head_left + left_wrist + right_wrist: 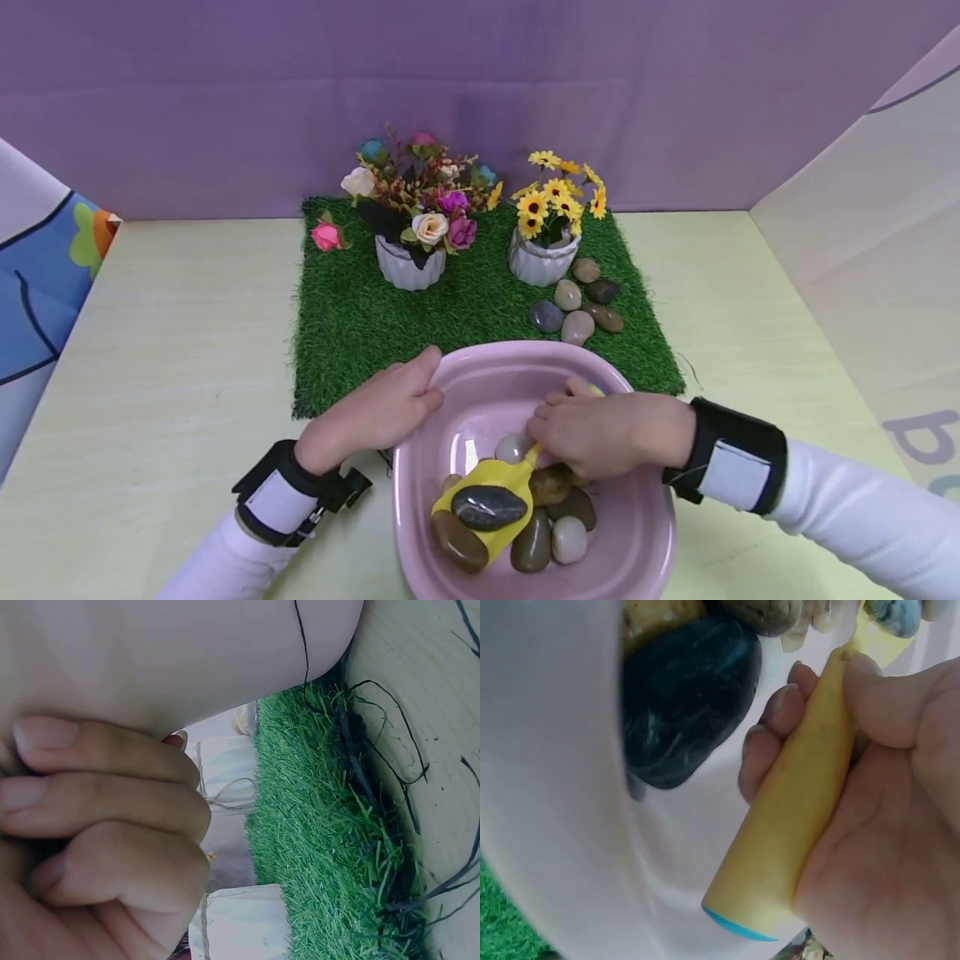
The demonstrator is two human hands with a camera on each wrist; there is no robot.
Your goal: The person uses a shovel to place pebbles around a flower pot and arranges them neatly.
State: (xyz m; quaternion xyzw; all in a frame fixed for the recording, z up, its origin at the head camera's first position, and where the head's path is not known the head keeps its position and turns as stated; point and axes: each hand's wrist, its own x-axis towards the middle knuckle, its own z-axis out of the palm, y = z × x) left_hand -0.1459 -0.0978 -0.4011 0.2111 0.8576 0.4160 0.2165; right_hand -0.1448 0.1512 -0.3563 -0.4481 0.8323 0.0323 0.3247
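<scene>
A pink basin (403, 508) stands at the front, overlapping the green turf mat. My left hand (386, 408) grips its left rim; in the left wrist view the curled fingers (127, 810) lie against the outer wall. Inside the basin, my right hand (596, 429) holds a yellow toy shovel by its handle (791, 795). A dark grey stone (489, 508) lies on the shovel's blade (498, 473). Around the blade are several stones, including a brown one (459, 542) overlapping its edge and a white one (569, 540). A large black stone (694, 697) shows in the right wrist view.
On the turf mat (337, 317) stand two white pots, one with mixed flowers (411, 265), one with yellow flowers (542, 260). Several stones (577, 327) lie behind the basin. A pink flower (326, 236) rests at the mat's left. A purple backdrop (480, 75) rises behind.
</scene>
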